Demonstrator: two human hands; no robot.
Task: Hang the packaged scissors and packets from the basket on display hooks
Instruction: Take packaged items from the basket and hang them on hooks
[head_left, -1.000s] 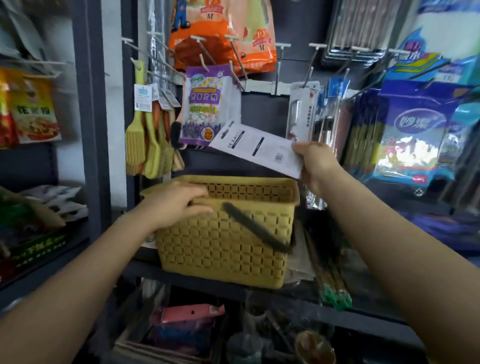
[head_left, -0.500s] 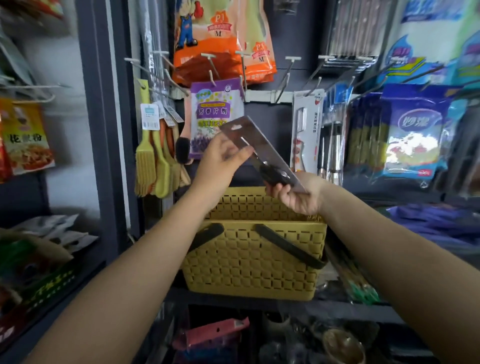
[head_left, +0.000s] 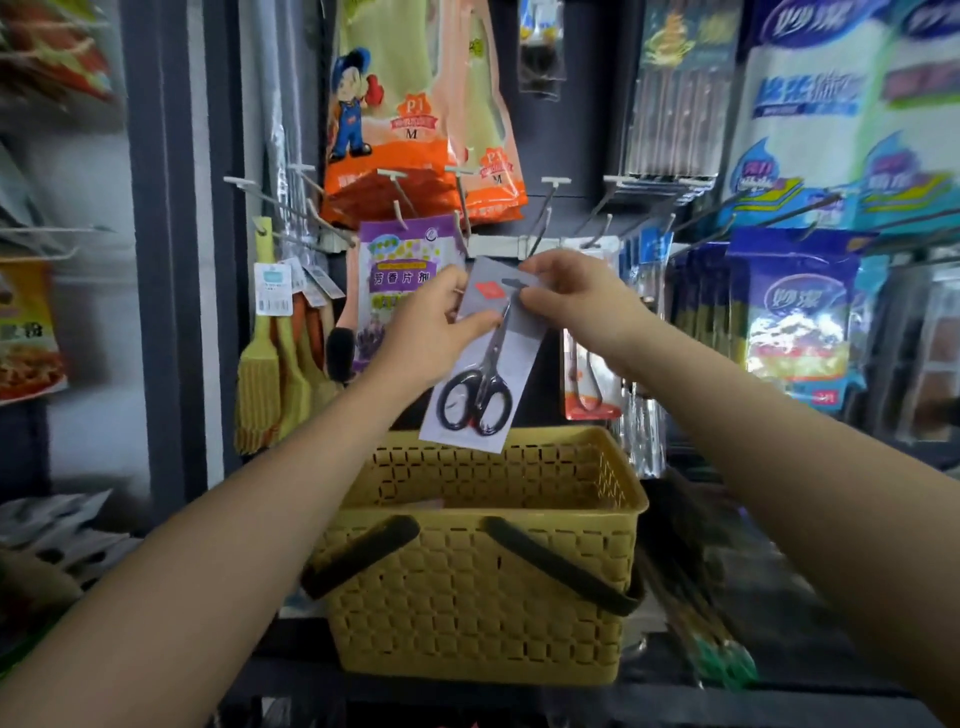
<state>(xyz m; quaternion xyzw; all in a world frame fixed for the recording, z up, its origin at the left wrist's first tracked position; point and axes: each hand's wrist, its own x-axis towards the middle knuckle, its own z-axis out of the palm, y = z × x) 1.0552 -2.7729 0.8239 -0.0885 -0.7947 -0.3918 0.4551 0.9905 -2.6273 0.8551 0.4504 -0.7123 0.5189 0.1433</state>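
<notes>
A grey card with black-handled packaged scissors hangs tilted between both hands, above the yellow basket. My left hand pinches the card's upper left edge. Its top right corner, by the hang slot, is held by my right hand. The card's top sits just below a bare display hook on the white rail. The basket stands on the shelf with its two dark handles folded down; a pale packet shows inside it.
A purple sachet packet hangs left of the card, yellow brushes further left. Another carded item and blue packets hang to the right. Orange glove packs hang above. Several bare hooks jut out.
The scissors card has turned face-on and risen towards the hooks. My right hand shifted from the card's lower end to its top corner; my left hand stays on the upper left.
</notes>
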